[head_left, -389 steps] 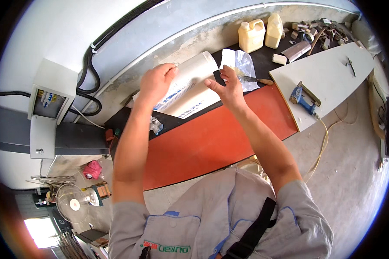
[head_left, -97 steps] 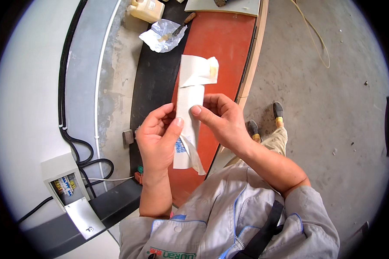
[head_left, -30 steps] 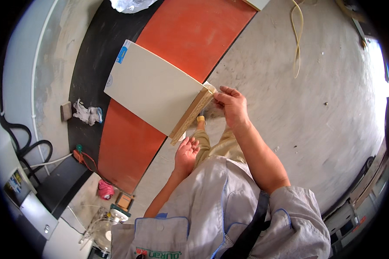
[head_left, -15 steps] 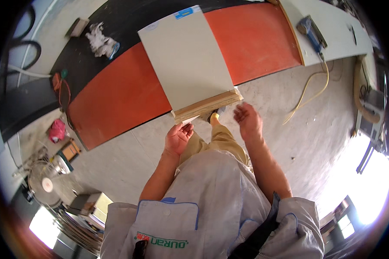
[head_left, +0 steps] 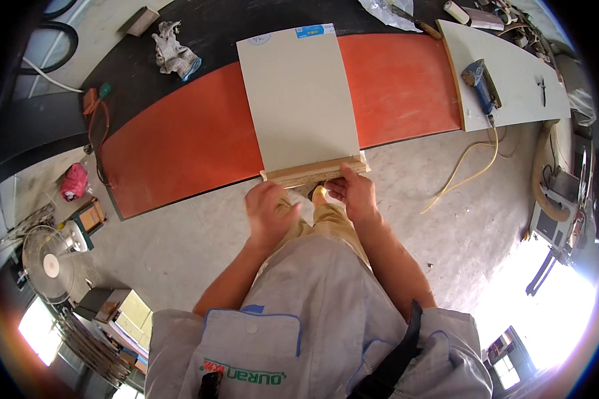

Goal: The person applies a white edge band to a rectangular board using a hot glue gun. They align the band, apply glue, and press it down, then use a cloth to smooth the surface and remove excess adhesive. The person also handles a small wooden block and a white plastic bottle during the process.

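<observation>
A pale cream board (head_left: pixel 303 100) lies across the orange-red bench top (head_left: pixel 180 146), its raw wood edge (head_left: pixel 316 173) jutting over the bench's near side. My left hand (head_left: pixel 269 211) hovers just below that edge, fingers curled and holding nothing I can see. My right hand (head_left: pixel 353 191) touches the underside of the wood edge near its right corner, fingers bent against it.
A white panel (head_left: pixel 512 73) with a blue power tool (head_left: pixel 480 80) lies at the right, a yellow hose (head_left: pixel 469 166) trailing on the concrete floor. A crumpled rag (head_left: pixel 173 54) sits on the black surface behind. A fan (head_left: pixel 46 263) and boxes stand at lower left.
The view has swung so the board now runs straight away from me. Both hands have closed in on its near wood edge, the right one now touching it.
</observation>
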Demonstrator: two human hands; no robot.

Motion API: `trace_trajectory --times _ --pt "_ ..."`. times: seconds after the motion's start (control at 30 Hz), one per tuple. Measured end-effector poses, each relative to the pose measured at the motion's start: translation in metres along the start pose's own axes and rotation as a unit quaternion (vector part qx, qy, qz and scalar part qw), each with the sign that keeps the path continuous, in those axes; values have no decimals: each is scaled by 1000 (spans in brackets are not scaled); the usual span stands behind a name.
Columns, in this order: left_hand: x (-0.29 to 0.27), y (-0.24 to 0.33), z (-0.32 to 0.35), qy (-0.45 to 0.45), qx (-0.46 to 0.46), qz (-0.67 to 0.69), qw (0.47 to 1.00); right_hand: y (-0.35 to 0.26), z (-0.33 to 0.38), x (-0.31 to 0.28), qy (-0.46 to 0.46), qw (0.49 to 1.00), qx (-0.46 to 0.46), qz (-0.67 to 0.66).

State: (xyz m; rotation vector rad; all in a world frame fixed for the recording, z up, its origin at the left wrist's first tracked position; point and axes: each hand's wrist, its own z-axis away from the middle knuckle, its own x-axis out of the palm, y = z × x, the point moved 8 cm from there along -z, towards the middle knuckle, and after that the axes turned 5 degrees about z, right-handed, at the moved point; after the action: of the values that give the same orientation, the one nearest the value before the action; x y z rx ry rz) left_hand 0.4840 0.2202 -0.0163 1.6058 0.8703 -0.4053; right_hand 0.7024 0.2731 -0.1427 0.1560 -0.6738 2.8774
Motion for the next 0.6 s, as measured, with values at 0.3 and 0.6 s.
trace_trajectory --times 0.3,0.6 --pt "87 0 -33 -292 142 -103 940 -5 25 -8 -36 988 -137 57" --pt "-110 137 -172 -277 143 33 950 -157 193 30 193 772 -551 250"
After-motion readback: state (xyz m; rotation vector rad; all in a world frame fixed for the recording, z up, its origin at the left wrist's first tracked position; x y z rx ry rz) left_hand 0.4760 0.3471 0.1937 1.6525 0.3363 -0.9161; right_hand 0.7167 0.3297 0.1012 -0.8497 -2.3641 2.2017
